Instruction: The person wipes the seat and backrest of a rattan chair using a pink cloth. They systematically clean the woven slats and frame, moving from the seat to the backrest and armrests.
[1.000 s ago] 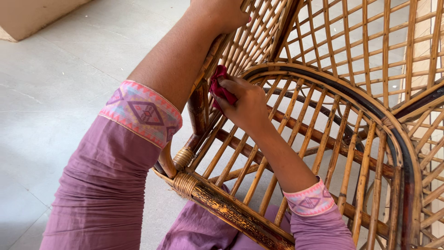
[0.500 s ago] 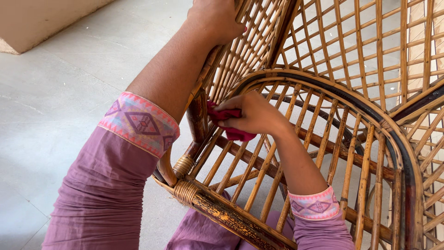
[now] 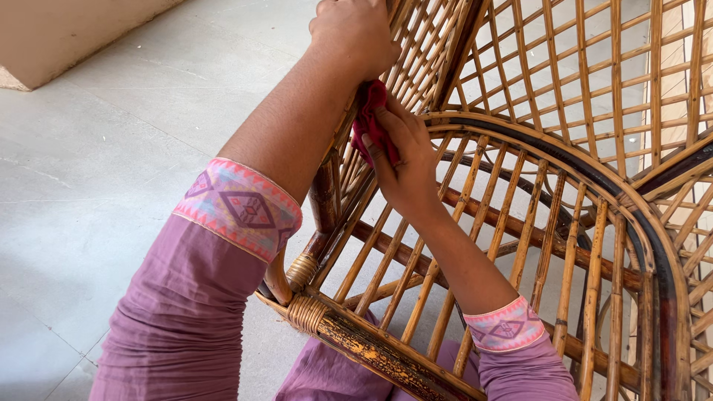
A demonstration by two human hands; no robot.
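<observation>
two hands, one red cloth, one cane chair

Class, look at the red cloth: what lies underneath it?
The red cloth is pressed by the right hand against the cane chair arm's slats. The slats directly beneath are covered, so their surface cannot be seen.

Pale grey tiled floor, beige wall base, upper left
</observation>
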